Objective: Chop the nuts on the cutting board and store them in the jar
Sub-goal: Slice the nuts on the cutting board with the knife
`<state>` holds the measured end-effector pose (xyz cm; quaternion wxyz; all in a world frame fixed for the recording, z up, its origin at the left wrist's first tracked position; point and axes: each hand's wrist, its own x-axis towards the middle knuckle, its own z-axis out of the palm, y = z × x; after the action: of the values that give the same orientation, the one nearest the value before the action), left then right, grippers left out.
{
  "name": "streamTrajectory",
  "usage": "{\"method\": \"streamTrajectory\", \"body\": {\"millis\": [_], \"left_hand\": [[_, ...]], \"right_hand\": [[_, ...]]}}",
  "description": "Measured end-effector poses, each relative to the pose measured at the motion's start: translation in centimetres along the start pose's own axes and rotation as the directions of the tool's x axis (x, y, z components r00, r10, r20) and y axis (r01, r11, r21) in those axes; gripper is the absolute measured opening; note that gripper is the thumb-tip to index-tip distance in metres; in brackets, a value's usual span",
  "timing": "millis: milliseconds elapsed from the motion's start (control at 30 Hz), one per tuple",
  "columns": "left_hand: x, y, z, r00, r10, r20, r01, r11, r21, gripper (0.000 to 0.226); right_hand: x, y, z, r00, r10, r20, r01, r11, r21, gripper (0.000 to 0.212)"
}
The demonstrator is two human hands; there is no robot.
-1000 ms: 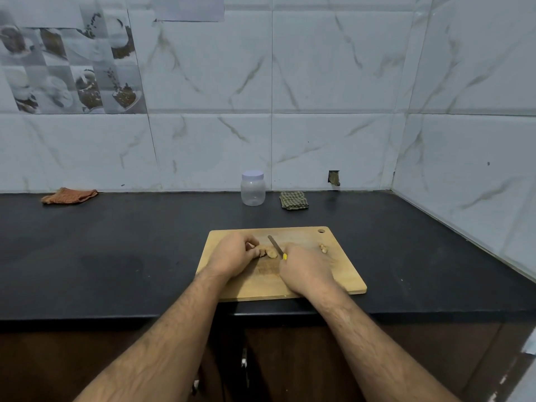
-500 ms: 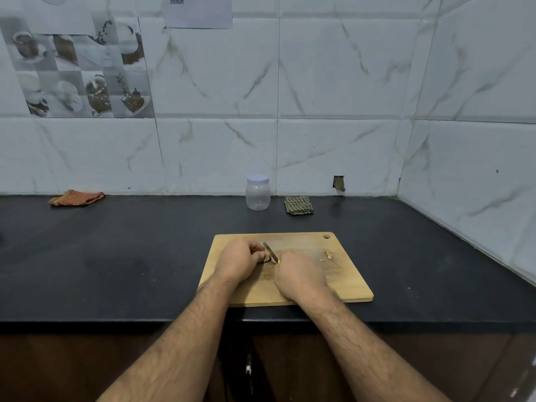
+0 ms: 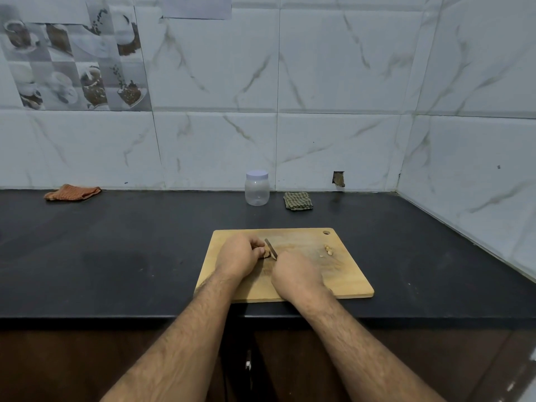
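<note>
A wooden cutting board (image 3: pixel 342 282) lies on the black counter in front of me. My left hand (image 3: pixel 239 256) holds a nut (image 3: pixel 266 252) down on the board with curled fingers. My right hand (image 3: pixel 295 275) grips a small knife (image 3: pixel 271 248), whose blade rests against the nut beside my left fingertips. A few nut pieces (image 3: pixel 328 250) lie near the board's far right corner. The clear plastic jar (image 3: pixel 257 192) with a white lid stands closed at the back by the wall.
A folded green checked cloth (image 3: pixel 298 201) lies right of the jar. An orange cloth (image 3: pixel 72 192) sits at the back left. Tiled walls bound the counter (image 3: pixel 116 250) behind and on the right. The counter's front edge runs just under the board.
The knife has shifted left, closer to my left fingertips, and the yellow handle end is now hidden in my right hand. The camera view has tilted slightly.
</note>
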<state>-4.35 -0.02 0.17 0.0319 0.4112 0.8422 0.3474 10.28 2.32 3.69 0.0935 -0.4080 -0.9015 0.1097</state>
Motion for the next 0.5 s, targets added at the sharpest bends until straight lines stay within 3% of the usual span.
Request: {"method": "streamTrajectory", "body": {"millis": [500], "left_hand": [[-0.27,0.11,0.4,0.999,0.007,-0.036,-0.007,1.0,-0.021,0.014]], "right_hand": [[0.96,-0.51,-0.06,0.999,0.002,0.041,-0.003,0.999,0.042,0.023]]}}
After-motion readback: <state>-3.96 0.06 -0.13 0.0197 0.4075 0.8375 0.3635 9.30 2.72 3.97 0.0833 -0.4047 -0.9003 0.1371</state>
